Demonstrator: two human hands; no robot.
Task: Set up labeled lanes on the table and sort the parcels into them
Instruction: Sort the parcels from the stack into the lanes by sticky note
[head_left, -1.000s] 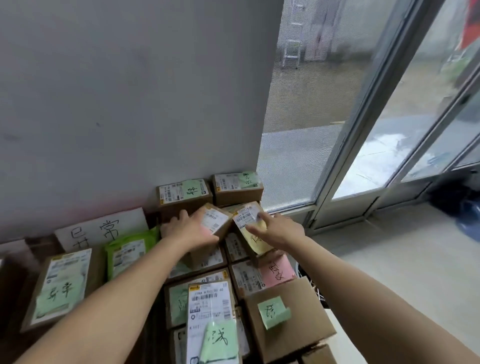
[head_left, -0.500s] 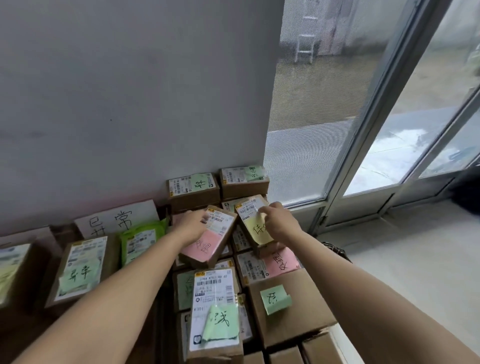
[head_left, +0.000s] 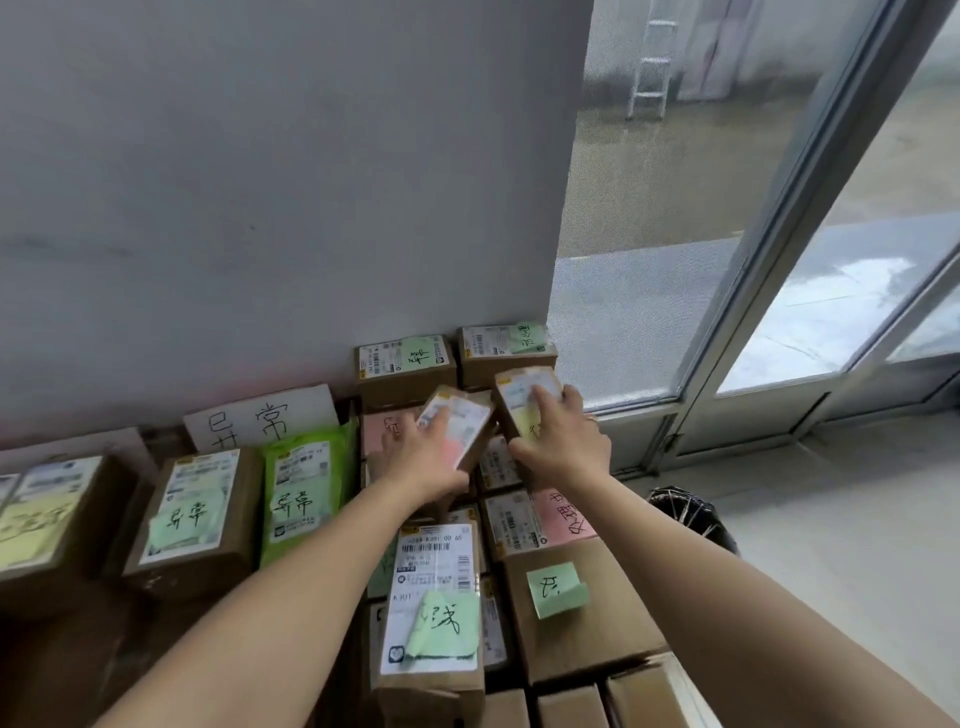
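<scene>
Logged: my left hand (head_left: 421, 460) gripped the small cardboard parcel with pink note (head_left: 460, 428), and my right hand (head_left: 569, 447) gripped the small cardboard parcel with yellow note (head_left: 522, 402). Both parcels had lifted toward 12 o'clock off the stack of labelled brown boxes (head_left: 436, 597). I judged their lanes still undecided.

A dark bench (head_left: 78, 670) runs along the grey wall (head_left: 260, 208). On its left end 2 cardboard boxes sit side by side, one with a yellow note (head_left: 47, 525) and one with a green note (head_left: 195, 519). A green mailer bag (head_left: 301, 499) lies just beside them. A white handwritten sign (head_left: 260, 418) leans on the wall behind. Further right, more boxes (head_left: 576, 623) crowd together, touching.
</scene>
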